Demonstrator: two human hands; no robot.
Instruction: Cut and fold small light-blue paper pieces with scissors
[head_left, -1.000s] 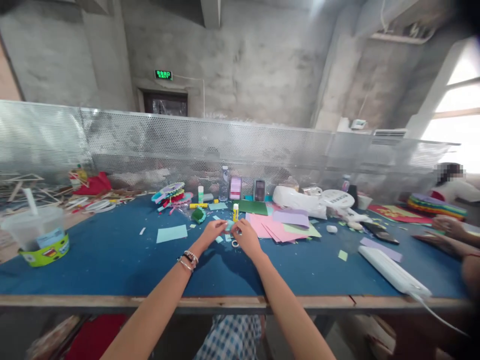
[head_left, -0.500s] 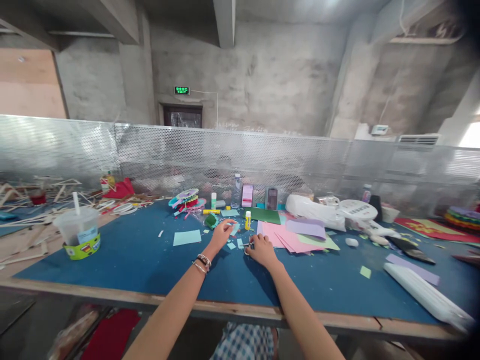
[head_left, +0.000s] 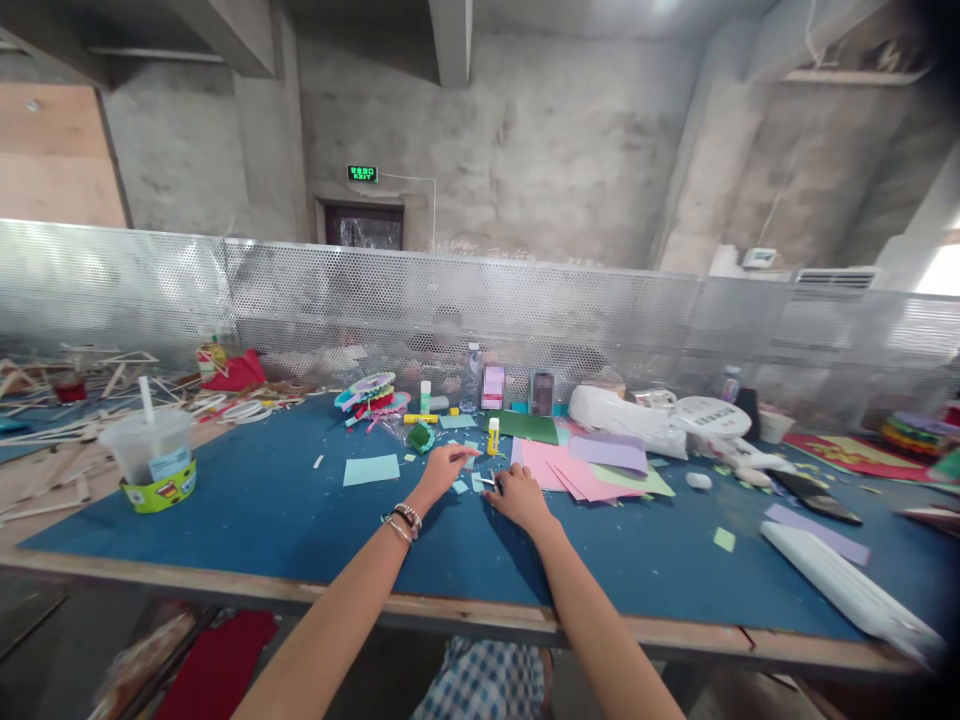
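My left hand, with bracelets at the wrist, hovers over the blue table with its fingers stretched to the right. Small light-blue paper pieces lie around its fingertips; none is plainly gripped. Close by, my right hand is closed on a small pair of scissors, whose blades point left over a scrap of blue paper. The handles are mostly hidden by the fingers. A yellow glue stick stands just beyond both hands. A green folded-paper piece sits beyond my left hand.
Pink paper sheets and a purple sheet lie right of my hands. A light-blue sheet lies to the left. Farther left stands a plastic cup with a straw. Two phones, including one lit phone, lean near the mesh partition.
My left hand's fingers have straightened to the right, and the light-blue paper seen at them before is no longer plainly held. My right hand stays nearly in place with the scissors.
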